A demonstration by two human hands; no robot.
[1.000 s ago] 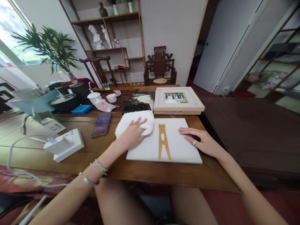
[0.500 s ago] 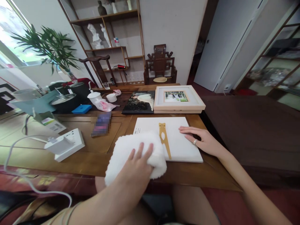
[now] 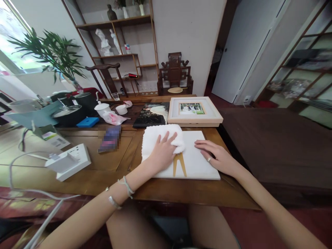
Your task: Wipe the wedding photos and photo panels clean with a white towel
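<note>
My left hand (image 3: 163, 152) presses a fluffy white cloth (image 3: 151, 136) onto a flat white book or box (image 3: 199, 166); its fingers are spread over the cloth, which is bunched under them. Two gold strips (image 3: 178, 166) of the cover's design show below the cloth, and the design's upper part is hidden. My right hand (image 3: 220, 159), with a ring on one finger, lies flat on the right edge of the white cover, fingers stretched out and holding nothing.
Behind the white item lie a framed picture (image 3: 195, 110) and a dark picture panel (image 3: 151, 114). Leftward are a blurred phone-like object (image 3: 110, 138), a power strip (image 3: 74, 162) with a cable, a blue box (image 3: 87, 122) and white cups (image 3: 102, 109). The wooden table's front edge (image 3: 202, 199) is close to my legs.
My left hand has moved the cloth forward, from the near left corner up over the top of the cover and its gold design. My right hand stays resting on the right side.
</note>
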